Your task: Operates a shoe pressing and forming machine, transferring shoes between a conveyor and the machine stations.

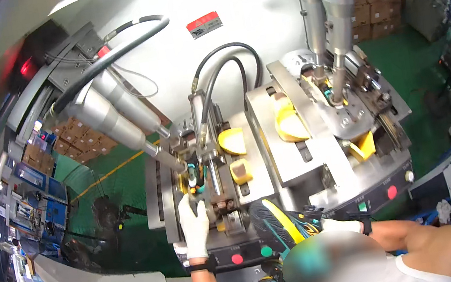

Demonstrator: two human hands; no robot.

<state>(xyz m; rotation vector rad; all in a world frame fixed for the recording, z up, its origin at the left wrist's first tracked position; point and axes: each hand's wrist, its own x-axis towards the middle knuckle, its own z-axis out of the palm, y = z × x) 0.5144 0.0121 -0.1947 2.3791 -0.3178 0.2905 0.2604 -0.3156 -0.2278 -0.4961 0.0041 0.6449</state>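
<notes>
Keeping your gloved left hand point(194, 224) closed on the shoe point(195, 179) under the press ram point(165, 156) risks pinched fingers, while your right hand point(340, 224) grips another black shoe point(278, 223).

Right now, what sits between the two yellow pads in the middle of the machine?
In the head view, a grey metal plate edge stands between the small yellow pad and the bigger one.

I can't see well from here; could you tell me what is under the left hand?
The gloved left hand rests on the press's metal clamp; what lies beneath its palm is covered.
</notes>
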